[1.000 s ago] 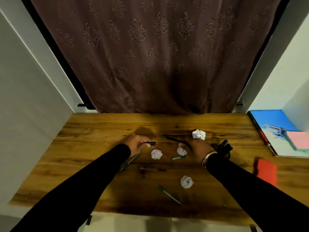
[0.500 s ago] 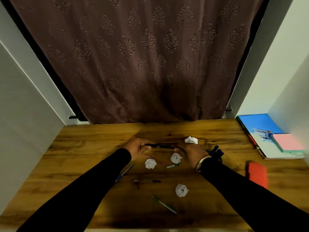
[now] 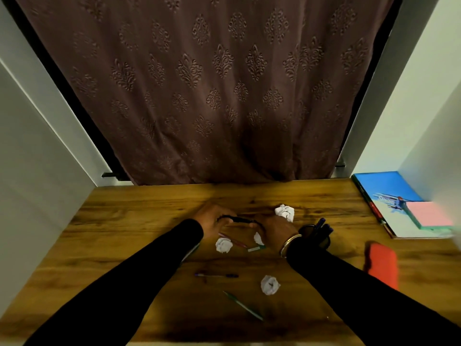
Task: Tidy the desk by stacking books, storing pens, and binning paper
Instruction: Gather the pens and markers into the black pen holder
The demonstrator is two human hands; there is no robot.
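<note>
My left hand [image 3: 212,219] and my right hand [image 3: 275,231] both grip a black pen [image 3: 239,219], one at each end, just above the wooden desk [image 3: 124,221]. Crumpled paper balls lie around: one [image 3: 285,212] behind my right hand, one [image 3: 223,245] below the pen, one [image 3: 258,238] partly under my right hand, one [image 3: 270,285] nearer me. Loose pens lie on the desk: a reddish one [image 3: 234,242], a green-capped one [image 3: 257,248], a purple one [image 3: 216,275], a green one [image 3: 243,305]. A black pen holder [image 3: 315,234] with pens stands right of my right wrist.
A stack of books [image 3: 389,196] with a pink pad [image 3: 427,213] on top lies at the desk's right edge. An orange-red object [image 3: 381,267] sits right of my right arm. A brown curtain [image 3: 212,96] hangs behind the desk, with white walls on both sides.
Both hands came together on the black pen and lifted it slightly. The camera tilted up a little, so the desk sits lower in view.
</note>
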